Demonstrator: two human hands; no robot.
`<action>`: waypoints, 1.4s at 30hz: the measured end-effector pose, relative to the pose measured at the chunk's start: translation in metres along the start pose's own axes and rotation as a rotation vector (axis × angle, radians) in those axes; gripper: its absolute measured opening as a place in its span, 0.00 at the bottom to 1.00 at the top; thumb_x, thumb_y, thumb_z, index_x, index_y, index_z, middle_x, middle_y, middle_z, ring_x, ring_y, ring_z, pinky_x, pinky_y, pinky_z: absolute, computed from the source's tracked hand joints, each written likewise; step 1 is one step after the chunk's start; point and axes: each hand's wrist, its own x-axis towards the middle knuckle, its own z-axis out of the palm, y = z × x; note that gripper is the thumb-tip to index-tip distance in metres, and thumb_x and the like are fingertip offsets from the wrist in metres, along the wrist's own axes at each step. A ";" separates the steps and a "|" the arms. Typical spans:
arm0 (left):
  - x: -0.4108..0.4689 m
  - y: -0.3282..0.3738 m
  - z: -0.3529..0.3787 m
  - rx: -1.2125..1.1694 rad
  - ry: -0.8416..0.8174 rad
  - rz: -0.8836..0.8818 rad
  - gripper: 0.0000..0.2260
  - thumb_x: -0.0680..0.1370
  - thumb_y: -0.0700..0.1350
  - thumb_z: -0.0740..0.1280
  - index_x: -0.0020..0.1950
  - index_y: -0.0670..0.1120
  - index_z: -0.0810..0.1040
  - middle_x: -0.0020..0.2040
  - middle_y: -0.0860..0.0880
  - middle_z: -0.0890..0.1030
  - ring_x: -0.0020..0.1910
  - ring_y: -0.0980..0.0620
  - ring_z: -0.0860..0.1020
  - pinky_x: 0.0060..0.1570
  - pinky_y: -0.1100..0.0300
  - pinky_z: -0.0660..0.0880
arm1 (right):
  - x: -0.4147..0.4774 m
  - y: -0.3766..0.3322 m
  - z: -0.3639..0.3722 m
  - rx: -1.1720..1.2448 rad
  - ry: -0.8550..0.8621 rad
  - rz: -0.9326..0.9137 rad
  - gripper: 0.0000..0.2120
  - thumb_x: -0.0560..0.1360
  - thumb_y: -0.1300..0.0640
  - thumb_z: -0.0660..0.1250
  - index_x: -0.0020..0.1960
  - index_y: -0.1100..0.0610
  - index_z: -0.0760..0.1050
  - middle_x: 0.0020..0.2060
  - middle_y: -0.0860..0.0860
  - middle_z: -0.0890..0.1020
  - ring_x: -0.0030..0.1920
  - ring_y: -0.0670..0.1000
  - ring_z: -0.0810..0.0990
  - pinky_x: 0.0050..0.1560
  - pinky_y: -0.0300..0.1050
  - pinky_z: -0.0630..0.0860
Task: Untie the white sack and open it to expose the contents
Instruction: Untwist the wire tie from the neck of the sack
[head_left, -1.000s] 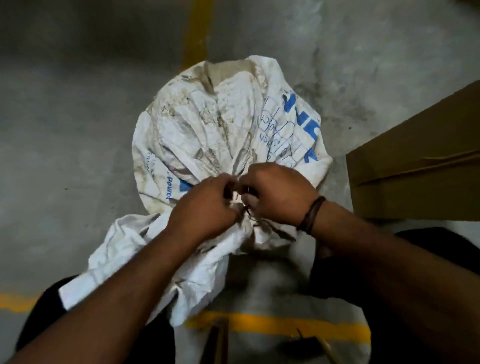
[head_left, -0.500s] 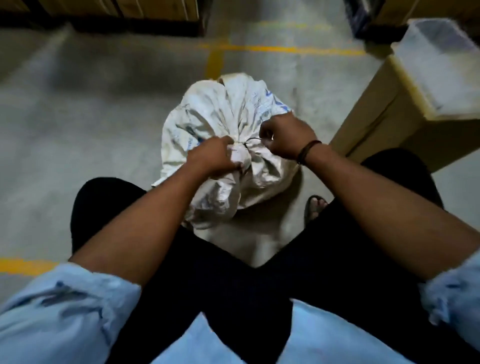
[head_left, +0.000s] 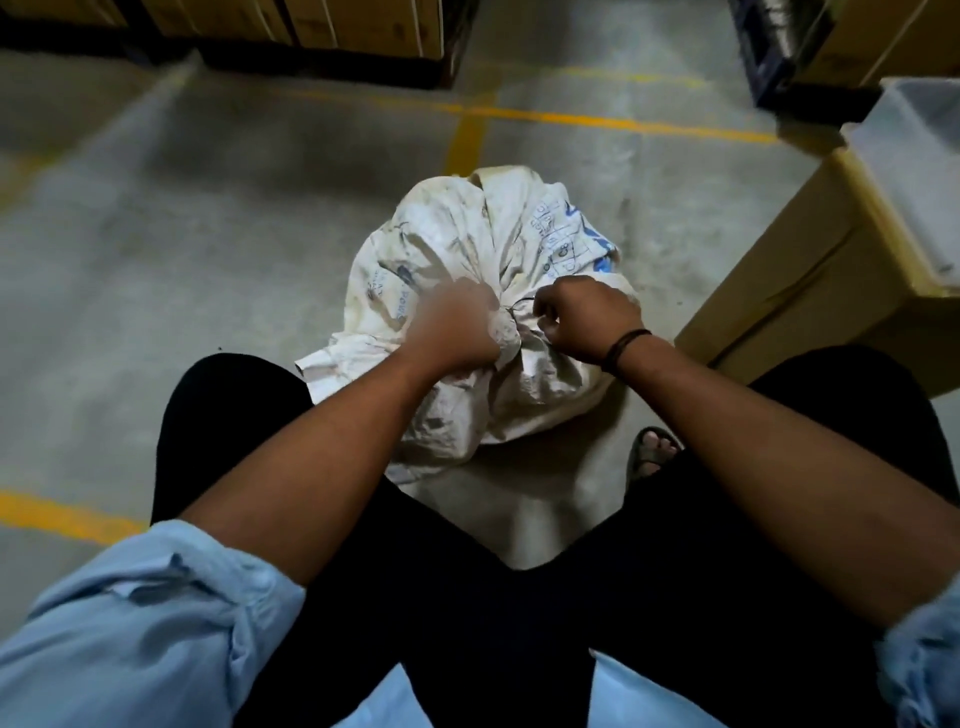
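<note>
Blurred left hand (head_left: 457, 327) fisted round gathered neck of crumpled white woven sack (head_left: 467, 244) at frame centre, right hand (head_left: 584, 317) curled, pinching thin dark tie (head_left: 521, 304), contents hidden.

The left hand (head_left: 457, 327) is smeared by motion blur, so its fingers cannot be made out against the sack (head_left: 483, 249). The sack's gathered neck and the knot lie under both fists — only a thin dark loop of tie (head_left: 521, 303) shows. The sack's blue print is too small to read. The cardboard box (head_left: 810, 280) runs off the right edge, and the foot (head_left: 655, 448) is half covered by a leg.
</note>
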 end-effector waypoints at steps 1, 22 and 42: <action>0.005 0.004 -0.002 -0.027 -0.049 -0.004 0.28 0.68 0.49 0.71 0.69 0.54 0.75 0.69 0.46 0.73 0.69 0.40 0.69 0.65 0.48 0.70 | 0.005 -0.001 0.001 0.005 0.005 -0.001 0.10 0.73 0.53 0.67 0.53 0.48 0.81 0.50 0.52 0.83 0.53 0.58 0.81 0.46 0.46 0.74; 0.037 -0.014 0.012 -0.317 0.018 0.047 0.08 0.76 0.50 0.72 0.53 0.53 0.80 0.52 0.51 0.84 0.52 0.51 0.80 0.52 0.52 0.78 | 0.022 0.009 0.019 0.213 -0.003 0.064 0.07 0.71 0.52 0.69 0.48 0.49 0.84 0.41 0.48 0.82 0.47 0.53 0.81 0.45 0.48 0.78; 0.052 -0.010 0.018 -0.318 0.038 0.046 0.10 0.75 0.49 0.75 0.56 0.53 0.83 0.50 0.51 0.85 0.50 0.54 0.81 0.46 0.61 0.72 | 0.025 0.013 0.024 0.281 0.069 0.119 0.07 0.73 0.51 0.69 0.48 0.50 0.83 0.44 0.51 0.82 0.48 0.54 0.80 0.48 0.48 0.77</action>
